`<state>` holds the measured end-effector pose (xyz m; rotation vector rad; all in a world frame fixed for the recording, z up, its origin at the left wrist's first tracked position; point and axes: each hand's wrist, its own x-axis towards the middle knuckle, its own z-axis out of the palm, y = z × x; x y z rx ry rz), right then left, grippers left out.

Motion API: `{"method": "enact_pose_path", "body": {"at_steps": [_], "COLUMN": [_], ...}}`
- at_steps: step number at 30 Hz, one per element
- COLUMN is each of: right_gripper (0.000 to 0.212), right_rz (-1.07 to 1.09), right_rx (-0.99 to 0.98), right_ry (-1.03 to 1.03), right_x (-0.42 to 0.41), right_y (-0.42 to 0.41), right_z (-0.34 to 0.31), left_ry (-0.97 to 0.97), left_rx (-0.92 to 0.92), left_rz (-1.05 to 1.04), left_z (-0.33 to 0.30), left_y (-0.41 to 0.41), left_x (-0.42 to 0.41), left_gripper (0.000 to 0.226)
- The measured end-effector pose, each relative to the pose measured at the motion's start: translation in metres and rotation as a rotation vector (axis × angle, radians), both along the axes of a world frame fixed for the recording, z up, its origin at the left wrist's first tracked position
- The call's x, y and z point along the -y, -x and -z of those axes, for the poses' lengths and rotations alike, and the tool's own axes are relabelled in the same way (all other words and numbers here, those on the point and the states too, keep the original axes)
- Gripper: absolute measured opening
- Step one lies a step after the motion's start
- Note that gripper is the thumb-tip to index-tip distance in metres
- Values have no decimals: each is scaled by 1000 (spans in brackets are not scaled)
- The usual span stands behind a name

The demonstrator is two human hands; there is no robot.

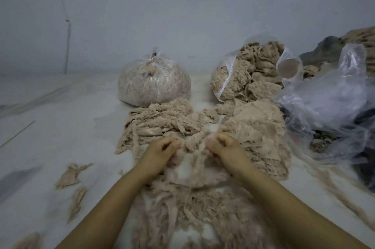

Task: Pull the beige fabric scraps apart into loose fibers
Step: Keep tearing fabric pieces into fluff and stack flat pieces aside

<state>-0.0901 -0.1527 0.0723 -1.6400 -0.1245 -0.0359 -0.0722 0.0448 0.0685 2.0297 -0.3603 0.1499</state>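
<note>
Hands down in the heap now: the left hand point(162, 152) and right hand point(225, 147) sit close together, fingers of both curled tight into one beige scrap point(194, 147) stretched between them. That scrap lies on the pale floor point(60, 137), amid a wide spread of scraps and fluff point(182, 208). Behind, against the wall, a tied bag point(154, 82) stuffed with fibre on the left, an open bag point(249, 72) spilling scraps to the right, crumpled clear plastic point(334, 96) beside it.

frayed matt cloth scraps point(162, 121), glossy plastic bag point(324, 94)
</note>
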Motion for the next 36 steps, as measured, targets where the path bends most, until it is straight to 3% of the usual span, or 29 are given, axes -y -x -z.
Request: {"method": "enact_pose_path", "body": {"at_steps": [3,4,6,7,9,10,12,14,16,17,21,24,27,30,32,33,35,36], "right_gripper": [25,31,36,32,18,18,19,43,68,70,33,2,17,28,26,24,14,5], "right_rz": [-504,-576,-419,-279,-192,-279,-522,-570,-436,-352,-295,-106,-4,-88,-179,-196,-135,-99], "right_rx": [-235,-235,-128,-34,163,205,176,96,96,103,3,-65,-182,-269,-324,-321,-280,-250], "right_ry": [491,611,618,563,578,642,718,657,617,594,353,11,-258,-239,-143,-126,-155,-171], "right_x": [11,10,0,-7,-19,-23,-23,-21,-21,-24,-47,-58,-53,-46,-46,-46,-46,-46], "right_y": [12,15,15,16,16,17,18,18,13,11,6,-1,-9,-13,-12,-13,-16,-17], "right_z": [-4,-4,0,2,8,13,23,23,20,17,22,25,20,20,21,22,25,27], "left_ry": [-140,-225,-380,-432,-385,-292,-52,190,314,344,431,565,549,401,186,136,163,166], "left_rx": [-45,-140,-296,-303,-217,-190,-207,-247,-246,-241,-256,-278,-416,-417,-270,-207,-148,-98], "left_rz": [-160,-134,-77,-71,-106,-132,-189,-228,-247,-243,-198,-177,-53,67,92,120,179,164], "left_z": [3,4,8,11,16,16,12,5,1,-1,1,-2,-1,4,8,9,7,7], "left_y": [-13,-14,-15,-14,-14,-12,-13,-12,-14,-14,-13,-14,-11,-10,-15,-19,-23,-26], "left_x": [-19,-24,-29,-29,-30,-30,-34,-37,-38,-35,-8,2,-2,-1,2,4,6,7], "left_gripper": [14,28,57,55,16,7,19,18,13,11,12,8,32,61,54,40,10,16]}}
